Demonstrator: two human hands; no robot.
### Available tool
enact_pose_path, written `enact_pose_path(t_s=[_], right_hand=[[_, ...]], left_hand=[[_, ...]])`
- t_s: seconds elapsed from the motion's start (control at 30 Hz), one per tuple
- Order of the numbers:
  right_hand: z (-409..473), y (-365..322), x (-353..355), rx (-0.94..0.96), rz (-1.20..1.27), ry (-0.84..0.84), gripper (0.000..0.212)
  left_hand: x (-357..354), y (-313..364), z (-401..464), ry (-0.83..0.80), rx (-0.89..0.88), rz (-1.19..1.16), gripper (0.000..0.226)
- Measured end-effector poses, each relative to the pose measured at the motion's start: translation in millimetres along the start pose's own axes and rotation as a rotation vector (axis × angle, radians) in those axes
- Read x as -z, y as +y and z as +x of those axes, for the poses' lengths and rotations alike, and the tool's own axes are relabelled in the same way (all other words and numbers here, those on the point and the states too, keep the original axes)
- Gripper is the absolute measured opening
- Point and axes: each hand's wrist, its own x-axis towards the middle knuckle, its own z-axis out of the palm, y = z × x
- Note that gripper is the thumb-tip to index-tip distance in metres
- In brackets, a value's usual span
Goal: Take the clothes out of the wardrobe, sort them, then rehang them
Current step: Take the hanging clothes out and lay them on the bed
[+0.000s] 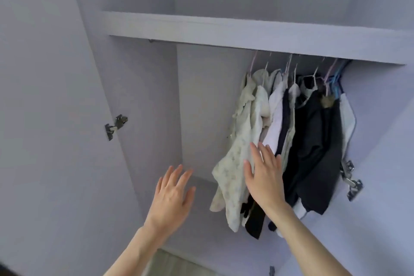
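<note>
Pale lilac wardrobe is standing open; clothes are hanging bunched at the rail's right end. Right hand is touching a floral garment, fingers straight. Left hand is hovering apart, fingers spread.

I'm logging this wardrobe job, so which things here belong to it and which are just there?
Job: hanging clothes, hangers, rail, left hand, right hand at the pale floral garment.
Just there: shelf, door hinges.
</note>
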Motion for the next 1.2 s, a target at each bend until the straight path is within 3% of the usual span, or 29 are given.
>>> enact_pose_path(t_s=[0.1, 0.2, 0.33, 0.47, 0.57, 0.67, 0.87, 1.07, 1.2], right_hand=[[72.1, 21.2, -1.8, 0.051, 0.017, 0.066, 0.042], [124.2, 41.4, -14.3, 0.118, -0.043, 0.028, 0.041], [167.5, 65.0, -35.9, 0.165, -0.165, 0.016, 0.044], [194.7, 87.4, -47.0, 0.201, -0.165, 0.025, 0.050], [198.4, 97.2, -51.9, 0.232, -0.110, 0.002, 0.046], [198.8, 107.2, -54.4, 0.208, -0.003, -0.052, 0.049], [199.6, 127.6, -56.6, 0.195, 0.036, -0.033, 0.049], [200.5, 132.4, -54.1, 0.169, 0.057, -0.037, 0.051], [199.6, 129.5, -56.7, 0.164, 0.094, -0.039, 0.051]], left_hand=[[-4.3, 32.4, 78.0, 0.000, -0.101, -0.077, 0.073], [-20.5, 56.4, 140.7, 0.011, -0.151, -0.135, 0.060], [-43.5, 83.2, 207.3, -0.026, -0.122, -0.231, 0.041], [-59.1, 106.2, 251.9, -0.046, -0.113, -0.237, 0.044], [-65.8, 119.4, 272.0, -0.073, -0.124, -0.241, 0.064], [-68.5, 132.6, 286.9, 0.003, -0.187, -0.231, 0.080], [-72.7, 126.8, 311.3, -0.065, -0.182, -0.121, 0.054], [-69.1, 104.0, 329.9, 0.073, -0.055, -0.196, 0.033], [-72.4, 107.4, 340.0, 0.029, 0.013, -0.171, 0.032]])
